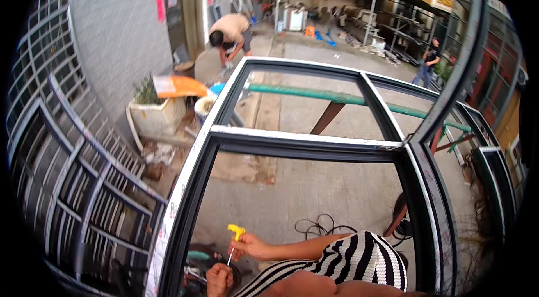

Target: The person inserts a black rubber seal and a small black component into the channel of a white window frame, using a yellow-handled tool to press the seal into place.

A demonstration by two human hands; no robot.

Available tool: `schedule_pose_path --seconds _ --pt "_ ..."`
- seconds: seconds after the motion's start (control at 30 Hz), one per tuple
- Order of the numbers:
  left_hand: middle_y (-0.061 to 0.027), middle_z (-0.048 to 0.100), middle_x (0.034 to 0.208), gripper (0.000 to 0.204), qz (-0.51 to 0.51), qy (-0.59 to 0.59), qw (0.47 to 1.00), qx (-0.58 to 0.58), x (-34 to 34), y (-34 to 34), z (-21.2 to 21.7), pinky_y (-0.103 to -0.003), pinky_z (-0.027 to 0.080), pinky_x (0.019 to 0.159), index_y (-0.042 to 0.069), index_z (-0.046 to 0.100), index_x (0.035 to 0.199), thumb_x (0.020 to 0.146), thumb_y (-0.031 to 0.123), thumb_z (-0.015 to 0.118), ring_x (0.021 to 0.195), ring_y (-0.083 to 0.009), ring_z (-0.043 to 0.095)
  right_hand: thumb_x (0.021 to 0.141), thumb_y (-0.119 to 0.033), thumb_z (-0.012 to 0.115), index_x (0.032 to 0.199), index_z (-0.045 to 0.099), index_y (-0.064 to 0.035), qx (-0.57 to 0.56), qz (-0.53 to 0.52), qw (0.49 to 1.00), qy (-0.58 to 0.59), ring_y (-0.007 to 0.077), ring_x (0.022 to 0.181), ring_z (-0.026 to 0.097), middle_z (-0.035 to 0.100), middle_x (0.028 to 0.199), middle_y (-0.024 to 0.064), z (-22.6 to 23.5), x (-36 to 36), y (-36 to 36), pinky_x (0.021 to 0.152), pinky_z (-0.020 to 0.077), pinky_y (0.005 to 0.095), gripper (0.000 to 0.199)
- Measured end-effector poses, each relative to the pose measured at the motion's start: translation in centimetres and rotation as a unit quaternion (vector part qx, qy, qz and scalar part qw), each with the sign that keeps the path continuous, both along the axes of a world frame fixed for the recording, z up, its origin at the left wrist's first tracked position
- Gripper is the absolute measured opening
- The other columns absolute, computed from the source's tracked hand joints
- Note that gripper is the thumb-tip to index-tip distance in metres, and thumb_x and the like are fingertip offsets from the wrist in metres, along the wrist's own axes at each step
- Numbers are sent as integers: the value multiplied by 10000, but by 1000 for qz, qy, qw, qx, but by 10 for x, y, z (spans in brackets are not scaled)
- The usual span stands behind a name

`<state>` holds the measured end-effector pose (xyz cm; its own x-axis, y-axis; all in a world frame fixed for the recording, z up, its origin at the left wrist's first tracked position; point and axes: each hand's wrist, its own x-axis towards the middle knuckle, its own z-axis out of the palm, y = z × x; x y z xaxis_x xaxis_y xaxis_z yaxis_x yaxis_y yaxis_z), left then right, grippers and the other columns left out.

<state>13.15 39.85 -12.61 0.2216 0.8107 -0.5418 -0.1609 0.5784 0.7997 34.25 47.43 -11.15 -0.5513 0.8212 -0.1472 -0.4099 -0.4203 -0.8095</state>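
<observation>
A large window frame [314,140], black inside with white film on its faces, spreads in front of me. Through its lower opening both of my hands show at the lower left. In my right hand [251,247] is a tool with a yellow angled handle [236,231] and a thin metal shaft [231,256]. Its handle sticks up past the closed fingers. My left hand [219,278] is closed at the lower end of the shaft. Fingers there hide the tip, and whether they grip the shaft or something small cannot be made out.
Green rails [303,92] support the frame. More metal frames [84,184] lean at the left, beside a planter [157,114]. Black cable [323,225] lies coiled on the concrete. One person [231,33] bends over by the wall; another [428,62] stands at the far right.
</observation>
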Motion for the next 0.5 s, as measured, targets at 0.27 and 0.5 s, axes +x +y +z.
schedule_pose_path --seconds 0.27,0.5 --pt "-77 563 569 196 -104 193 943 249 41 29 40 -333 429 484 -4 573 758 907 120 597 491 -181 554 1031 -288 491 970 587 -30 56 -29 998 -13 161 764 655 647 890 76 21 28 -9 708 550 311 281" --pt "-85 567 565 212 -125 291 868 382 48 24 57 -338 429 482 -4 574 749 914 128 591 488 -184 557 1022 -291 512 960 604 -4 55 -191 978 -58 147 757 662 670 878 89 33 20 -33 711 555 304 308"
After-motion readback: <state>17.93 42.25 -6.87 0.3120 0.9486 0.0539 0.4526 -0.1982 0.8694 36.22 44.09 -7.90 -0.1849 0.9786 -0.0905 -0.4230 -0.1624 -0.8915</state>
